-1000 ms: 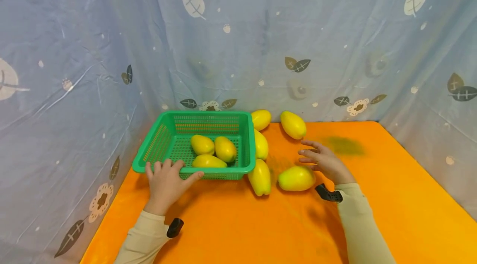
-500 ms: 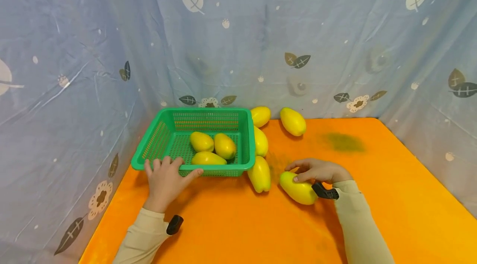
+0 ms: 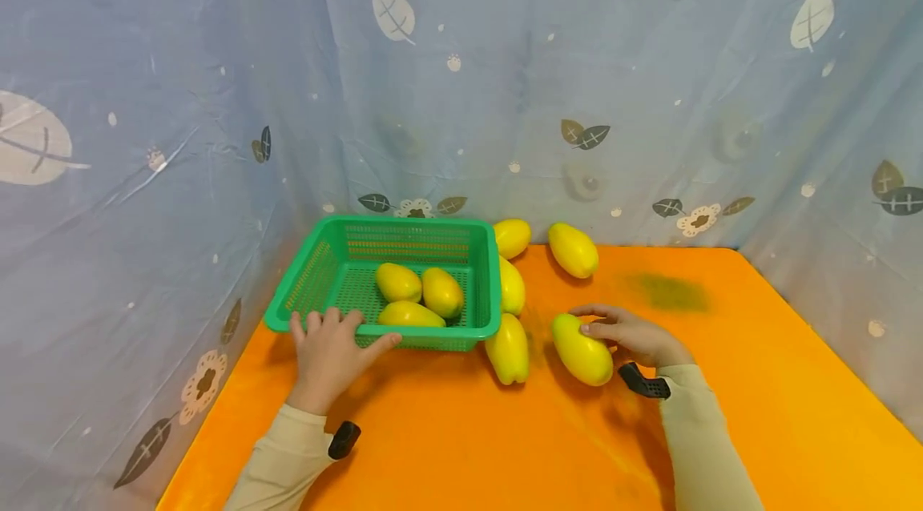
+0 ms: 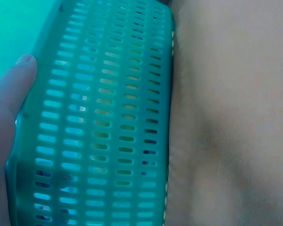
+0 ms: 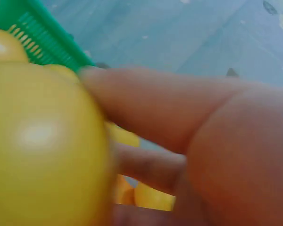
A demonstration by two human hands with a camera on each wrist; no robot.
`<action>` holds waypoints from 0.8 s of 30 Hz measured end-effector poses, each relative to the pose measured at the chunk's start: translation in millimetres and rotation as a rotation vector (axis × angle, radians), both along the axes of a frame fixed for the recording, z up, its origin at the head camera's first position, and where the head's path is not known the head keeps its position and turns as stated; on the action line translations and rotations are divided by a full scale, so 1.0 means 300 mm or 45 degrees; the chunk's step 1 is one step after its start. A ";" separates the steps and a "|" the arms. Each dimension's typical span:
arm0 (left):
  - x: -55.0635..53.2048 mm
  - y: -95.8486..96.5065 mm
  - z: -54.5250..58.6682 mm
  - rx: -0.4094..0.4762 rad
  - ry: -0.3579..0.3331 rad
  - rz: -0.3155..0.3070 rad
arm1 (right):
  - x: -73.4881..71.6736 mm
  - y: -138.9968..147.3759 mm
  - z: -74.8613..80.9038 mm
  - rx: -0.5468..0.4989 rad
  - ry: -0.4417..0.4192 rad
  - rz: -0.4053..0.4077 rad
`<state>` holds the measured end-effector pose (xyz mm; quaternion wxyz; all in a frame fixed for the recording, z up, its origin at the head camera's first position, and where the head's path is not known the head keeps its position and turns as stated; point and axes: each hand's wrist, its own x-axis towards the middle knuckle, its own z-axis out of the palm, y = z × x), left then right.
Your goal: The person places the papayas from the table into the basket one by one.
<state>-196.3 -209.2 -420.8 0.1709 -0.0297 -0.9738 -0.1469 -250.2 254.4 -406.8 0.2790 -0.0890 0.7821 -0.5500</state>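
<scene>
My left hand grips the front rim of a green plastic basket, its fingers over the edge and its thumb along the outside. In the left wrist view, the thumb lies against the slotted basket wall. Inside the basket are three yellow mangoes. My right hand holds another yellow mango to the right of the basket, with the thumb on top and the other fingers partly hidden behind it. In the right wrist view that mango fills the left side.
Beside the basket's right wall lie three mangoes in a row. One more mango is at the back edge of the orange tabletop. A patterned blue-grey curtain surrounds the back and sides.
My right hand has come down onto the nearest mango, turned it, taken hold of it and raised it slightly. The left hand has stayed on the basket rim. The head view has shifted slightly.
</scene>
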 end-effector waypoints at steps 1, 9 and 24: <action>-0.002 -0.003 0.002 0.000 0.002 -0.002 | -0.006 0.000 0.013 -0.041 0.005 -0.032; -0.010 -0.034 0.029 -0.018 0.012 0.022 | -0.138 -0.149 0.299 -0.186 0.160 -0.218; 0.010 0.005 0.005 -0.021 0.019 0.038 | -0.326 -0.738 0.289 0.092 0.377 -0.390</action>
